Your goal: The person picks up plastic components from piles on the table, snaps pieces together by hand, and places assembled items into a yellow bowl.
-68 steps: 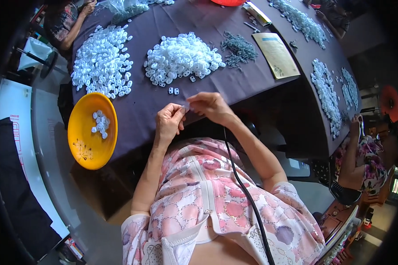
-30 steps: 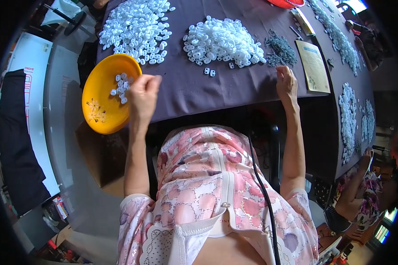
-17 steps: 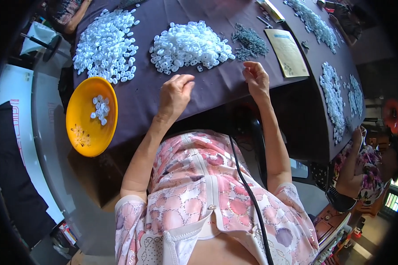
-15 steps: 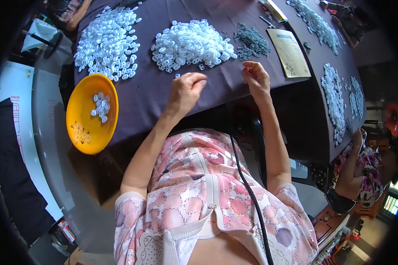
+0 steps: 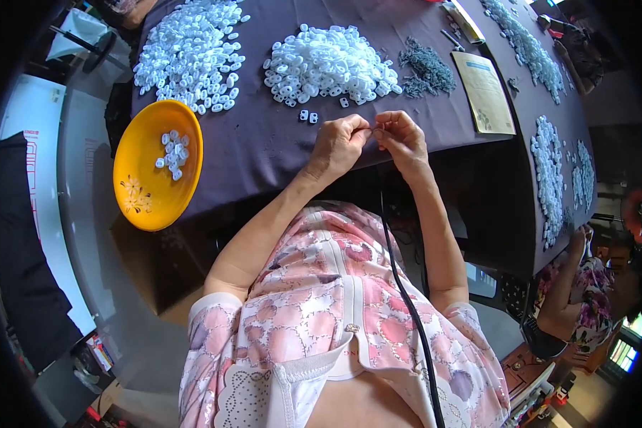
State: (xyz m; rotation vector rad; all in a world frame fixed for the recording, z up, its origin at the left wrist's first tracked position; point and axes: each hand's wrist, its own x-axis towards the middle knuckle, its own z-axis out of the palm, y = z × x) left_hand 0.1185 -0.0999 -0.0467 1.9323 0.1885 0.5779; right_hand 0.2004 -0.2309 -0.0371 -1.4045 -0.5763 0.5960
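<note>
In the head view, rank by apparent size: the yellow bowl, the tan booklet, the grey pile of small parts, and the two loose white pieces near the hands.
1. Yellow bowl
2. Tan booklet
3. Grey pile, though fisheye bending near the rim leaves its margin below the booklet unsure
4. Two loose white pieces

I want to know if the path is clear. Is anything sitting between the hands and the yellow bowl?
Nothing visible does. The left hand and right hand meet fingertip to fingertip at the table edge. Only bare dark cloth lies between them and the yellow bowl. Two loose white pieces lie farther back.
</note>
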